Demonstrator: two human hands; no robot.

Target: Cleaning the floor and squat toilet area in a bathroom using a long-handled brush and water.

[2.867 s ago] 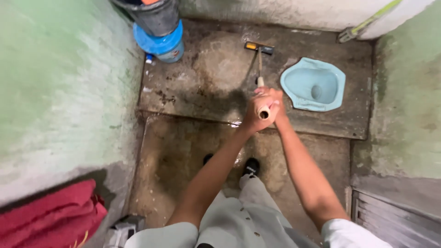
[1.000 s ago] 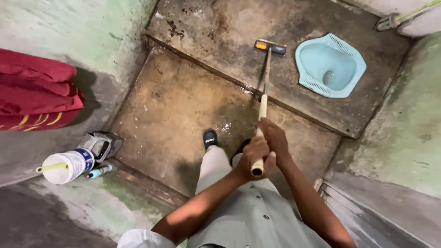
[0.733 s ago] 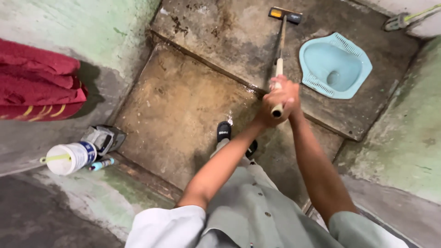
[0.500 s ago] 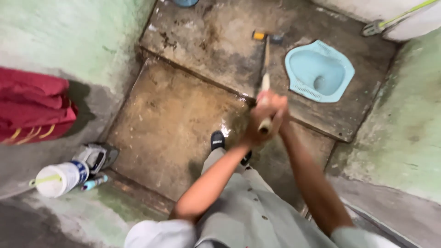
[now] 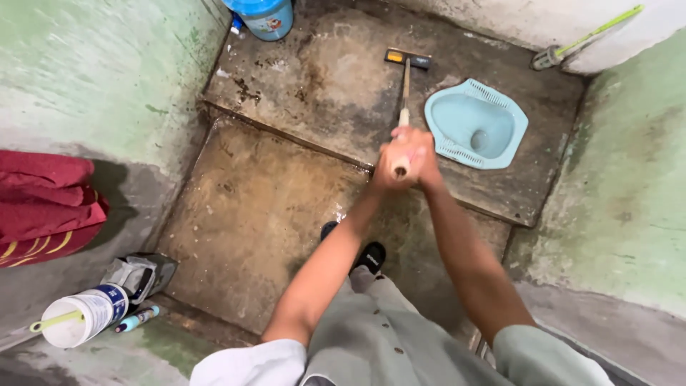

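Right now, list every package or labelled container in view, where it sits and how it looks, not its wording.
White cylindrical container: lying on the ledge at lower left, blue label band, yellow-green stick at its mouth.
Crumpled silver-grey pouch: just behind that container.
Blue bucket: top edge, pale label on its side.
No signs or screens.

white tub (image 5: pixel 84 316), blue label | crumpled pouch (image 5: pixel 139 273), perhaps foil

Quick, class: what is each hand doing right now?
Left hand: closed around the long-handled scrubber.
Right hand: closed around the same handle.
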